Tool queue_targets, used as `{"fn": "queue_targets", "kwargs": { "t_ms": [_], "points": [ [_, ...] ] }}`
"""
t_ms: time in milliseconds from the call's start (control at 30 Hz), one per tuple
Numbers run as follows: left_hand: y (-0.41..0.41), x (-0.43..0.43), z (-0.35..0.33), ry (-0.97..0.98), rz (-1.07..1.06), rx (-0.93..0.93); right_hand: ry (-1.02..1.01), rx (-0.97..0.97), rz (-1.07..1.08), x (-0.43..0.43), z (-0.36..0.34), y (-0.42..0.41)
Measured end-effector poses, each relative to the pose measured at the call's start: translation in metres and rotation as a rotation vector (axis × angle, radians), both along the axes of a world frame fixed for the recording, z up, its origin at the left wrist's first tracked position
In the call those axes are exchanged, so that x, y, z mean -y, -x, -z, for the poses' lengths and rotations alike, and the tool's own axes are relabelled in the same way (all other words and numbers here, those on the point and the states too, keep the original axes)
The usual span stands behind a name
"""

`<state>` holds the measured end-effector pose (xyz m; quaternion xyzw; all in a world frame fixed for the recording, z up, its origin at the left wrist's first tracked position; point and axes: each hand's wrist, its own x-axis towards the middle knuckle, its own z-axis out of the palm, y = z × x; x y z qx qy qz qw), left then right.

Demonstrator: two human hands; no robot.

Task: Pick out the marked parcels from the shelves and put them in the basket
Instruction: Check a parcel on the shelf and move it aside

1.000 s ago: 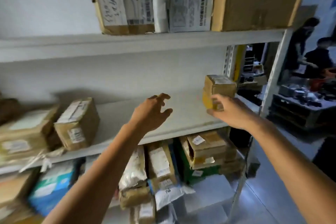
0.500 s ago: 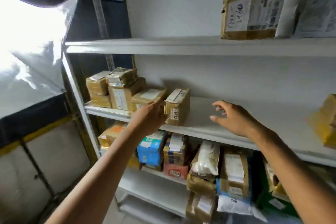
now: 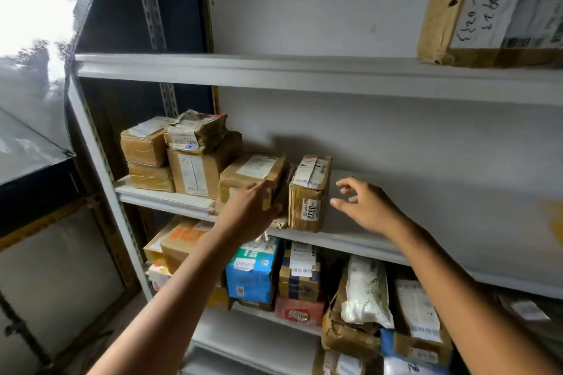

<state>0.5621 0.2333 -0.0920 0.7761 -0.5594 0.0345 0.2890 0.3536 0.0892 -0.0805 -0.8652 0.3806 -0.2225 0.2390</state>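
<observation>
Head: box (image 3: 254, 172) beside 0332 parcel (image 3: 309, 192)

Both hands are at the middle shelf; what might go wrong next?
The 0332 box stands on end at the front edge of the shelf, between the left hand and right hand; a nudge could topple it. If the left hand drags the flat labelled box, the crumpled parcel atop the neighbouring stack might slide.
</observation>
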Motion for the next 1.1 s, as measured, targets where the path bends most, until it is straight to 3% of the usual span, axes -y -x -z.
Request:
{"fn": "queue_targets", "kwargs": {
  "t_ms": [233,667,1100],
  "points": [
    [-0.001,0.052,0.025,0.011,0.088,-0.104,-0.043,0.042,0.005,0.038,0.016,-0.026],
    [0.004,0.09,0.04,0.039,0.088,-0.538,-0.328,0.227,-0.046,0.097,0.033,-0.053],
    [0.003,0.095,0.044,0.062,0.154,-0.697,-0.547,0.435,-0.034,0.091,0.042,-0.054]
  ]
}}
